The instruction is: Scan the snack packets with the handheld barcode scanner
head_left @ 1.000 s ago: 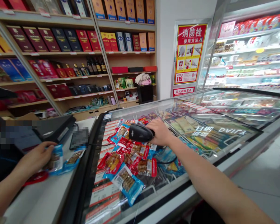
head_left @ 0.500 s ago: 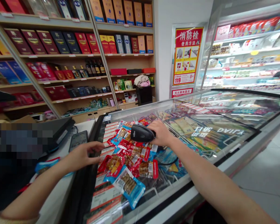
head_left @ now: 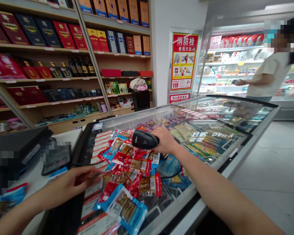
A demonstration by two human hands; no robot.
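Note:
My right hand point(head_left: 163, 140) grips a black handheld barcode scanner point(head_left: 144, 139), its head pointing left above a pile of snack packets point(head_left: 137, 164). These red and blue packets, with brown food showing through clear windows, lie on the glass lid of a chest freezer. My left hand point(head_left: 72, 182) is at the pile's left side, its fingers closed on a red snack packet point(head_left: 94, 178) smeared by motion. A blue packet point(head_left: 126, 207) lies nearest me. The scanner's handle is mostly hidden inside my right hand.
The chest freezer point(head_left: 237, 156) stretches away to the right. On the left counter sit a dark tablet-like device point(head_left: 57, 158) and more packets point(head_left: 13, 195). A cable point(head_left: 172, 176) loops over the glass. Shelves of boxes and bottles stand behind; a person point(head_left: 267, 73) stands at the right-hand fridge.
My left hand has moved left and down and now has a red snack packet in it. The right hand still holds the scanner over the pile. The view has turned; a person has appeared at right.

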